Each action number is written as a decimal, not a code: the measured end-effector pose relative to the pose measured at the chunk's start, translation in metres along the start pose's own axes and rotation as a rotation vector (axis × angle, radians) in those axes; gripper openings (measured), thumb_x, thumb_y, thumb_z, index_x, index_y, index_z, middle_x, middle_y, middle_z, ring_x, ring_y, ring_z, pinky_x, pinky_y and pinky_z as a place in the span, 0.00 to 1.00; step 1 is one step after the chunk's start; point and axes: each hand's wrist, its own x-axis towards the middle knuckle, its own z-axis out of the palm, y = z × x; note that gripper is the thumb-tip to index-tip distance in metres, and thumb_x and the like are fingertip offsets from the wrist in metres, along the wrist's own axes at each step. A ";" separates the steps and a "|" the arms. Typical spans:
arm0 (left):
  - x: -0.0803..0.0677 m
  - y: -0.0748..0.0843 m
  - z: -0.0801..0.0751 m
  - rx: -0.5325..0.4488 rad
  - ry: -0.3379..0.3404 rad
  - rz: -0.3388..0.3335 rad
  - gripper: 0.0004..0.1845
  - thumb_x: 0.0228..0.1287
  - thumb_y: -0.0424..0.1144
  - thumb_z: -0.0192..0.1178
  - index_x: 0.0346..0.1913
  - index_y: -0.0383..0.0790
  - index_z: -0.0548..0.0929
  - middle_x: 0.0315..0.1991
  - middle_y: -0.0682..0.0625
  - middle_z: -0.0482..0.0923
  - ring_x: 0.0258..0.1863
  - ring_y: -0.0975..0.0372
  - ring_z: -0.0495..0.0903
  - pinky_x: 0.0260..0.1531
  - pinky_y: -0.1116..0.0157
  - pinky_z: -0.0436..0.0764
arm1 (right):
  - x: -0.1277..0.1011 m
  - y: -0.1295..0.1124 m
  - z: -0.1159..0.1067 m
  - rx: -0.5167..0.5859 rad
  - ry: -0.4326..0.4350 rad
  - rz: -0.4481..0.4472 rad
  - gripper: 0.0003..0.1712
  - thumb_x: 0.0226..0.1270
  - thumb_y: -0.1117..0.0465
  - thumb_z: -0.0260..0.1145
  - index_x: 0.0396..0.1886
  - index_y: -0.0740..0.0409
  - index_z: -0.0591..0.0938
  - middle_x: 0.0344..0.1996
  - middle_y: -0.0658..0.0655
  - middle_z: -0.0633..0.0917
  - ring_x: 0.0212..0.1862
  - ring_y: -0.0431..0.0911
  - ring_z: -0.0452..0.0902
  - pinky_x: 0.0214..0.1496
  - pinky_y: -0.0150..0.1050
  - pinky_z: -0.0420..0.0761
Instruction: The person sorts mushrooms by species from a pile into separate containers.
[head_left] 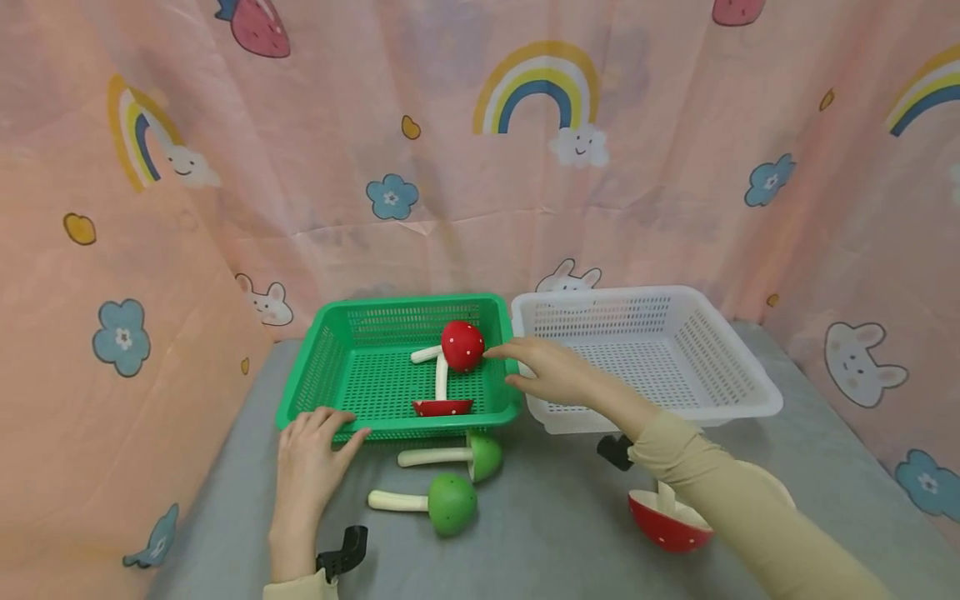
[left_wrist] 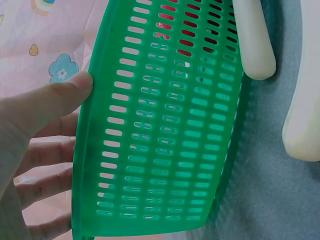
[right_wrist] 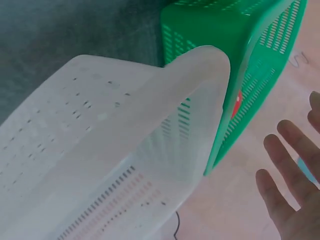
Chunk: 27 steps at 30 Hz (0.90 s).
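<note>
My left hand grips the front left rim of the green basket. In the left wrist view its thumb presses the basket's rim, with the fingers on the other side. My right hand hovers open over the basket's right rim, fingertips close to a red spotted mushroom lying inside; its straight fingers hold nothing. A second red mushroom lies in the basket near the front wall. The white basket stands empty to the right, touching the green one.
Two green mushrooms lie on the grey table in front of the green basket. Another red mushroom sits under my right forearm. Pink patterned curtains close in the back and both sides.
</note>
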 end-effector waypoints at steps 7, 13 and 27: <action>0.000 0.001 -0.001 0.004 -0.008 -0.007 0.16 0.50 0.45 0.73 0.40 0.42 0.87 0.39 0.45 0.83 0.44 0.49 0.77 0.55 0.44 0.71 | -0.037 0.000 -0.007 -0.027 0.036 0.038 0.26 0.63 0.58 0.67 0.62 0.50 0.77 0.54 0.55 0.83 0.56 0.50 0.78 0.57 0.49 0.81; 0.000 0.001 -0.002 0.012 -0.022 -0.014 0.16 0.51 0.46 0.73 0.41 0.42 0.87 0.40 0.45 0.83 0.45 0.49 0.77 0.55 0.44 0.71 | -0.071 0.004 -0.006 -0.115 0.099 -0.024 0.24 0.62 0.59 0.68 0.60 0.50 0.79 0.51 0.52 0.85 0.52 0.48 0.80 0.53 0.48 0.82; 0.000 0.003 -0.001 0.012 -0.003 -0.002 0.16 0.49 0.45 0.73 0.40 0.41 0.87 0.39 0.44 0.83 0.44 0.48 0.77 0.54 0.43 0.71 | -0.153 0.005 0.006 -0.221 0.189 0.099 0.28 0.56 0.58 0.73 0.59 0.45 0.79 0.53 0.47 0.83 0.50 0.44 0.80 0.50 0.46 0.83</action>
